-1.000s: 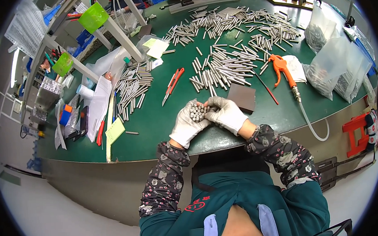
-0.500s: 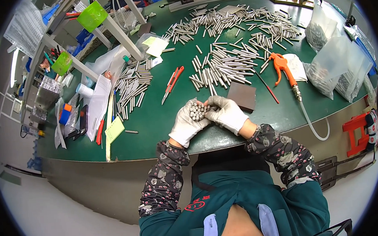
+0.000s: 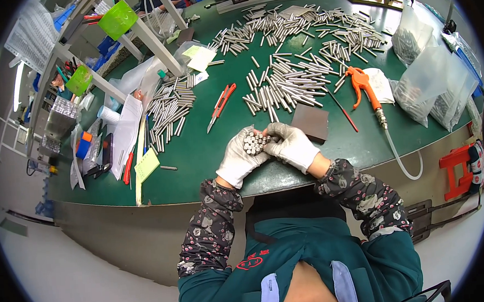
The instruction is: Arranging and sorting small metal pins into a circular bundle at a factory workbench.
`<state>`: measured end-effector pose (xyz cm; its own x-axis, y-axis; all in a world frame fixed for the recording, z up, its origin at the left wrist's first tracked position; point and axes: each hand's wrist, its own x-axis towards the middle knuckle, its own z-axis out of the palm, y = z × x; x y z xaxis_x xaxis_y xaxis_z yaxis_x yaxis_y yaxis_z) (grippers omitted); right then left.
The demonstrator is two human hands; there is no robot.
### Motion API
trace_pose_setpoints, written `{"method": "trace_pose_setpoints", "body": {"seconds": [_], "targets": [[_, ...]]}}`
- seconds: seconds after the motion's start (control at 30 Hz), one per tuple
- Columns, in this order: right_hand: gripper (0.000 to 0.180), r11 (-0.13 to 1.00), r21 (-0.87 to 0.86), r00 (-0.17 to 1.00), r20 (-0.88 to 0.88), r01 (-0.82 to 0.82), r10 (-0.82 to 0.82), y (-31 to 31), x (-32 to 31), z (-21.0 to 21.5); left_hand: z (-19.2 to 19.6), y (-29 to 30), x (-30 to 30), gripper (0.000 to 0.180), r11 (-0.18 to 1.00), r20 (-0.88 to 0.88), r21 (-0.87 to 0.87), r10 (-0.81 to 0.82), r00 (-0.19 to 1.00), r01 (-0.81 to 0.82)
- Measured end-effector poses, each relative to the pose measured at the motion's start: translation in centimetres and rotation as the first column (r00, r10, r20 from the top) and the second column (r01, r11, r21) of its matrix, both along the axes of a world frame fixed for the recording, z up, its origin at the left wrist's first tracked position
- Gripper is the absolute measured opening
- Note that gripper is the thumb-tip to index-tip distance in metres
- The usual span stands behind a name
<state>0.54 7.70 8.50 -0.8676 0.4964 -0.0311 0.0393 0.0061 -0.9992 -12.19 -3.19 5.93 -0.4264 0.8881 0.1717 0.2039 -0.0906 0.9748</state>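
From the head view, the left hand (image 3: 241,161) and right hand (image 3: 292,145), both in white gloves, are pressed around a bundle of small metal rods (image 3: 254,141), at 6 o'clock on the green worktop (image 3: 198,153), close to its near edge. If the grip loosens, I think rods could slip and roll off. More loose rods (image 3: 290,85) lie at 12 o'clock, and a red cutter (image 3: 221,105) at 11 o'clock, with bare room between.

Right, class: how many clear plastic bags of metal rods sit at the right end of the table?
2: one upper bag, one larger bag nearer the table edge; others may be hidden.
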Motion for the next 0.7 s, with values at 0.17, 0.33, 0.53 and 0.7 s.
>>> {"method": "trace_pose_setpoints", "body": {"seconds": [0.17,0.33,0.53,0.7], "targets": [[0.026,1.0,0.025,1.0,-0.006,-0.003,0.003,0.0,-0.1,-0.5,-0.1,-0.2,-0.1,0.061,0.999,0.107,0.021,-0.04,0.993,0.038],[0.029,0.994,0.107,0.999,-0.052,-0.009,0.015,0.1,-0.3,-1.4,-0.2,-0.2,-0.1,0.061,0.995,0.106,0.075,-0.077,0.991,0.069],[0.031,0.991,0.136,1.0,-0.022,-0.014,0.017,-0.1,0.1,-0.6,-0.8,-0.4,-0.4,0.064,0.996,0.101,0.072,-0.068,0.993,0.061],[0.031,0.986,0.168,0.999,-0.026,-0.019,0.024,-0.1,0.2,-0.6,-1.2,-0.4,-0.9,0.068,0.999,0.06,0.007,-0.043,0.997,0.042]]}}
